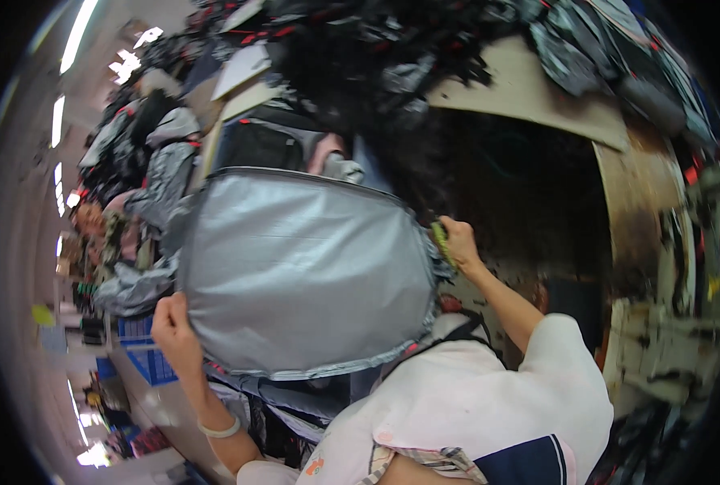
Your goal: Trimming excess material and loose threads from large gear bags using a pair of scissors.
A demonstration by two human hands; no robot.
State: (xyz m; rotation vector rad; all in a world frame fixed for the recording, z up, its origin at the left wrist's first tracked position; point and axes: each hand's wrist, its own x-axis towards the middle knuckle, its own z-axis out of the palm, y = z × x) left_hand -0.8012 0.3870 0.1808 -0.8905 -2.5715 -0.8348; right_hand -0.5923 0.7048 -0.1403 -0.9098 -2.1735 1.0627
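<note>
A large silver-grey fabric panel (303, 267), rounded at the corners and edged with dark trim, is spread out in front of me. My left hand (172, 330) is closed on its lower left edge, fingers pinched together. At the panel's right edge my right hand (460, 244) is closed around a slim yellow-green tool (442, 242), which looks like thread snips; its tip is hard to make out. Beyond the panel's far edge lies a black fabric piece (267, 148) with pink and grey cloth beside it. Dark cloth shows under the near edge.
Black scraps and strips (360, 56) are heaped at the far side. Grey and black sewn pieces (162, 162) pile up on the left, with a person (92, 220) beyond. A blue crate (143, 347) stands lower left. Wooden boards (530, 89) border a dark recess on the right.
</note>
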